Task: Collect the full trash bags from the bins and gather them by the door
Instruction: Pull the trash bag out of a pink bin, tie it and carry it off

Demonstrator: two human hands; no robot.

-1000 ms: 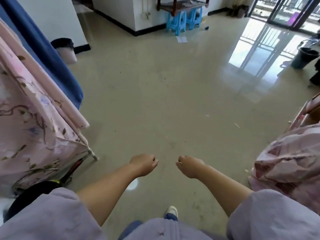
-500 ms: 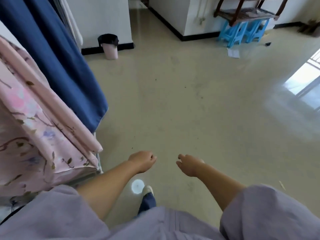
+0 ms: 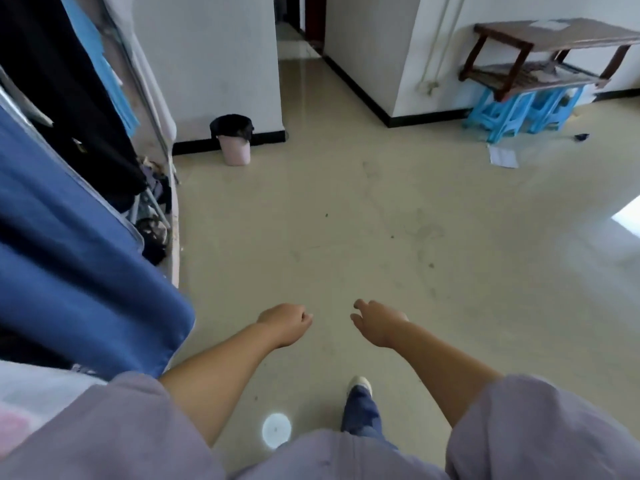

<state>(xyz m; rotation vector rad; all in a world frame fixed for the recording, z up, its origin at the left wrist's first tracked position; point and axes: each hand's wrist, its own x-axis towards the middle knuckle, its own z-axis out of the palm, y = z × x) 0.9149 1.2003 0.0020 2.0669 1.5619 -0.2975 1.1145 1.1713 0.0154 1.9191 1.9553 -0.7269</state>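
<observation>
Head cam looks down at a glossy beige floor (image 3: 346,209), and plenty is cut off: the hanging blue fabric (image 3: 76,271) fills the left edge and hides whatever stands behind it, the dark clothes (image 3: 62,81) above it run out of frame, and the stuff piled at the foot of the rack (image 3: 154,216) is too murky to name. Only the toe of a white shoe (image 3: 360,384) pokes out below the lilac sleeves.

Compared with half a second ago, the view has swung left and moved closer. The pink floral sheet is gone from the left side, the bright window patch has shrunk to a sliver on the right, and a hallway opening (image 3: 298,39) now shows between the walls.

The pink bin (image 3: 236,147) stands upright against the white wall (image 3: 214,57), long axis vertical, mouth facing up, with a black trash bag (image 3: 231,125) lining it and folded over the rim. It sits well ahead of both hands, untouched. Can't tell how full the bag is from here.

The left hand (image 3: 285,323) hangs out front with fingers loosely curled, holding nothing. The right hand (image 3: 375,322) is just beside it, fingers relaxed and slightly spread, also empty.

Off to the right, a wooden table (image 3: 554,46) stands over some blue plastic stools (image 3: 519,110), with a sheet of paper (image 3: 504,156) on the floor nearby.
</observation>
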